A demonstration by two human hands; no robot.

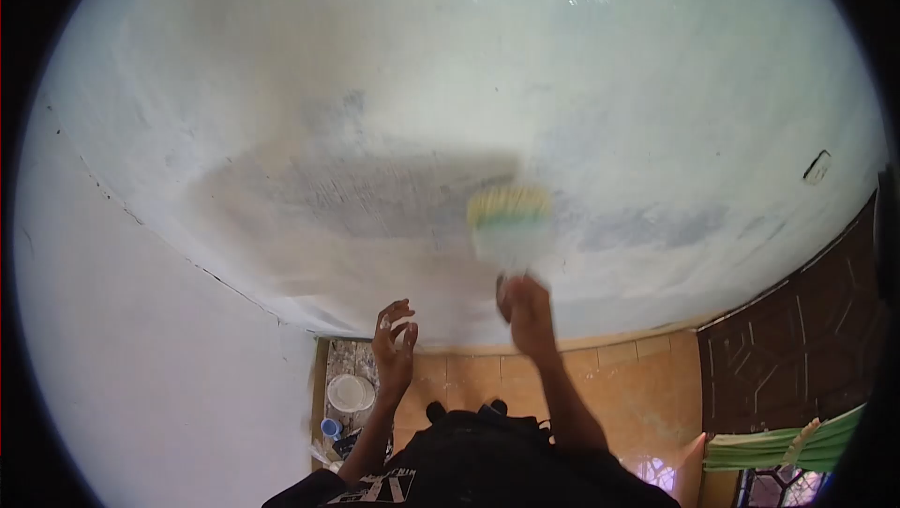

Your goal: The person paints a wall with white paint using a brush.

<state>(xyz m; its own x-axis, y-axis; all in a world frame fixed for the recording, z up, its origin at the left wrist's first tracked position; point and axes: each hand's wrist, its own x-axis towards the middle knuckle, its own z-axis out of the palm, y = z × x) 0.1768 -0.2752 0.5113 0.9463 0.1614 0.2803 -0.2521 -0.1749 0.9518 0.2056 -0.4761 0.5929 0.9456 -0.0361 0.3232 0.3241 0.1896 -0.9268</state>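
A wide paintbrush, yellow and green at its top edge and pale below, is held upright in my right hand. My fingers are wrapped round its handle, and motion blurs the brush. Behind it spreads the pale wall, with grey smeared patches and a wet glare at the top; the brush overlaps the edge of a darker shadowed band in this view. Left of it, my left hand is raised before the wall's lower part, fingers half curled and apart, holding nothing. Whitish spots mark its fingers.
A white round container and a blue cup are at the lower left, on a spotted surface. A cracked wall corner runs along the left. A switch plate, dark door and green curtain are at right. Orange tiles cover the floor.
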